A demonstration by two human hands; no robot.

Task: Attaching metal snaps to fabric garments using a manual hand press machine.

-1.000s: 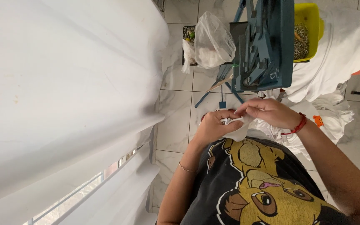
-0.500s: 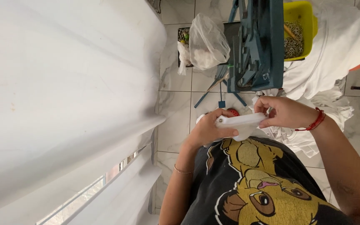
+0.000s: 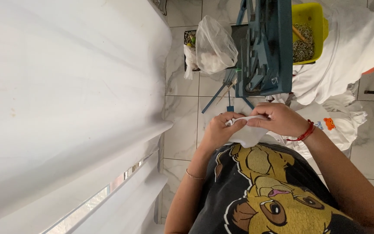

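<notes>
Both hands, the left hand (image 3: 219, 130) and the right hand (image 3: 278, 121), are gripping the white cloth (image 3: 247, 134), pinching its edge closed to keep it taut, near the blue metal press (image 3: 267, 47).

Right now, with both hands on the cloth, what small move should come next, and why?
Probably carry the cloth forward to the blue press. The left hand and right hand both pinch its top edge close together, as if marking a spot, and the press stands just beyond them beside a yellow tub of metal rings. This is only a guess.
</notes>
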